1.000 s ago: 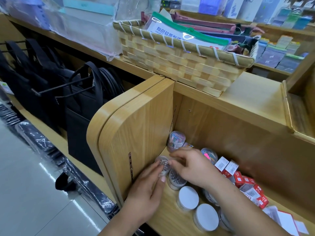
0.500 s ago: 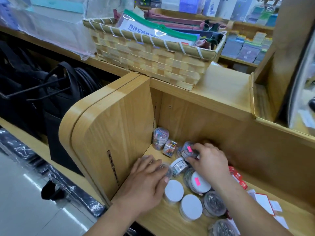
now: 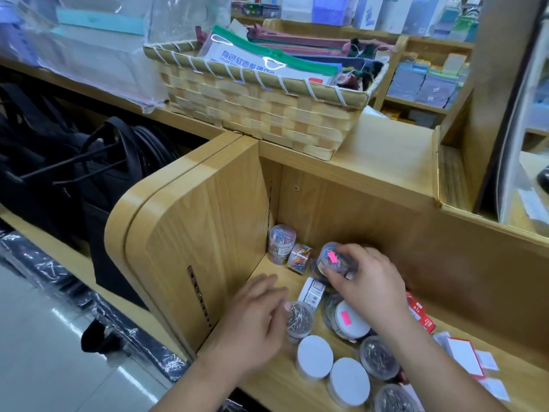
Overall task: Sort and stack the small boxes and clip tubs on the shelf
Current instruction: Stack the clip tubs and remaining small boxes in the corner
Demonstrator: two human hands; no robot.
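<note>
Two hands worked on the wooden shelf (image 3: 274, 279): the right hand (image 3: 367, 282) gripped a clear round pink-stickered tub (image 3: 331, 258), the left hand (image 3: 255, 318) curled round a silver-clip tub (image 3: 300, 322); flat white-lidded tubs (image 3: 315, 354) stood beside, a barcode label (image 3: 312, 291) unreadable

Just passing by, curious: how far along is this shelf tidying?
Looks early. One coloured-clip tub stands in the back corner. The right hand grips a pink-stickered tub; the left hand holds a silver-clip tub. White-lidded tubs and red boxes lie unsorted.
</note>
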